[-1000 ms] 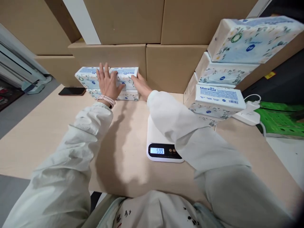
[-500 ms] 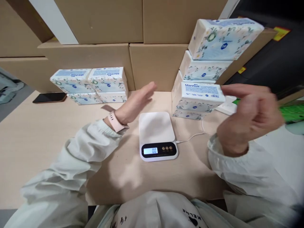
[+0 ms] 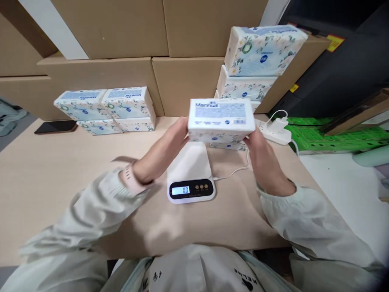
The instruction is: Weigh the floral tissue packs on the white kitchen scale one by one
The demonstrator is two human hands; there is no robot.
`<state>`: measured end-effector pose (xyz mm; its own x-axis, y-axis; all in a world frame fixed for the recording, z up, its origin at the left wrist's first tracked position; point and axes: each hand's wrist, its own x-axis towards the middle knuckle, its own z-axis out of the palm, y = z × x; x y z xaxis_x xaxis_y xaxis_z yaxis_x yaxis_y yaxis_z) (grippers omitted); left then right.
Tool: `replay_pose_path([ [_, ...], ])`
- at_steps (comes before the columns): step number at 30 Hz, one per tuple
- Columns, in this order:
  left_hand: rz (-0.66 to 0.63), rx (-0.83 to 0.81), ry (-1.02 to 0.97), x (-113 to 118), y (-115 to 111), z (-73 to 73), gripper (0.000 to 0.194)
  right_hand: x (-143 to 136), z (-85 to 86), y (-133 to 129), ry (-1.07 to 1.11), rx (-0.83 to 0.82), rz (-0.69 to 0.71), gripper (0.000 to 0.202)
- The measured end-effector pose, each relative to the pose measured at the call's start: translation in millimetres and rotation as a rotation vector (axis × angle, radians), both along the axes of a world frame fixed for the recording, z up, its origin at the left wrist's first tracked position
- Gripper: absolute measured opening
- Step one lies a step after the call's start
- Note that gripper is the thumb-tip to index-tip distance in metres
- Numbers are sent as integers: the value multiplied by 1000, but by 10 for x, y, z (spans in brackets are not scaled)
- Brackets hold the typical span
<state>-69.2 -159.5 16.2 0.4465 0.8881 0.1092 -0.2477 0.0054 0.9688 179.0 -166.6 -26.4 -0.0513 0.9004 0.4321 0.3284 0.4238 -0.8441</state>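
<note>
A tissue pack point(image 3: 221, 115) is held up between my two hands, above the back of the white scale point(image 3: 190, 162). My left hand point(image 3: 167, 148) grips its left end, and my right hand point(image 3: 263, 160) grips its right end. The scale's lit display reads 0.0, and nothing rests on the visible part of its plate. Behind the held pack, on the right, stands a stack of tissue packs point(image 3: 264, 54), partly hidden. Several more packs point(image 3: 127, 103) are piled in two layers at the back left.
A phone point(image 3: 56, 127) lies at the table's left. Cardboard boxes point(image 3: 188, 83) line the back. A white cable point(image 3: 232, 174) runs from the scale toward a power strip point(image 3: 275, 132) at the right. Green material point(image 3: 340, 136) and a black object point(image 3: 322, 77) are beyond it.
My right hand has moved left and taken hold of a pack's right end. The pack has left the right stack, and my left hand now grips its other end. The view has shifted slightly.
</note>
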Motion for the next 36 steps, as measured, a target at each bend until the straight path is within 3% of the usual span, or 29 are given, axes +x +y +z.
replay_pose_path([
  [4,175,-45,61,-418,-522,-102,54,-283,-91,-224,89,-215,346,65],
  [9,209,-68,114,-522,-713,-395,55,-452,-311,-255,116,-320,421,65],
  [13,230,-67,162,-586,-740,-586,58,-380,-503,-280,45,-337,315,64],
  [19,659,73,137,-813,-854,-998,57,-143,-775,-442,-12,165,-177,52],
  [23,772,76,61,-864,-852,-1141,52,-137,-784,-412,135,308,-386,46],
  [26,785,33,37,-863,-832,-1154,53,-158,-766,-377,153,325,-419,47],
  [31,795,-6,26,-860,-829,-1152,51,-127,-801,-396,107,302,-330,43],
  [36,799,-46,8,-861,-826,-1146,50,-117,-835,-395,137,316,-338,44],
])
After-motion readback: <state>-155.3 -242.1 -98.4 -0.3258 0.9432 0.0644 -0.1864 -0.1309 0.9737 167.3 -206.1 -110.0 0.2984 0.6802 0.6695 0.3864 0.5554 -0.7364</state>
